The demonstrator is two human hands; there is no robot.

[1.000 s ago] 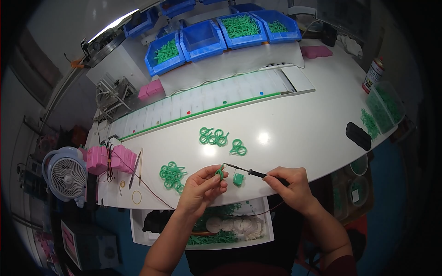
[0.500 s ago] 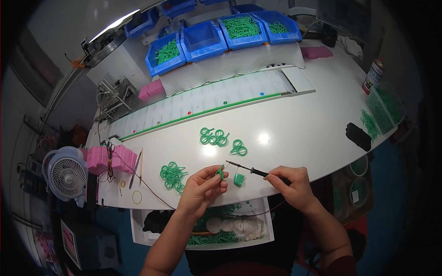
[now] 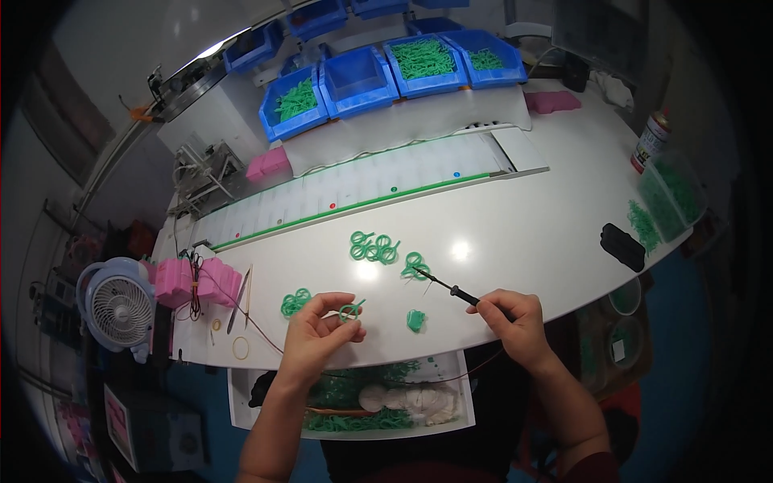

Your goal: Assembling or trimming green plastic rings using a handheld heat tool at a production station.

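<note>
Between the thumb and fingers of my left hand (image 3: 318,328) is a green plastic ring (image 3: 351,311) with a short tail. My right hand (image 3: 514,324) grips the black handle of a thin soldering iron (image 3: 462,294). Its tip points up and left, in line with a few green rings (image 3: 415,267); I cannot tell if it touches them. A larger cluster of green rings (image 3: 374,248) lies just left of these. Another pile of rings (image 3: 295,303) is partly behind my left hand. A small green lump (image 3: 415,320) sits on the table between my hands.
An open drawer (image 3: 444,431) with green pieces juts out beneath my forearms. A white slotted strip (image 3: 346,183) and blue bins (image 3: 359,79) stand at the back. Pink blocks (image 3: 217,279) and a fan (image 3: 117,302) are left; a black case (image 3: 623,247) and clear tub (image 3: 675,193) are right.
My left hand has moved left and slightly down with a ring, away from the iron. The iron's tip has shifted up and right toward the few rings on the table.
</note>
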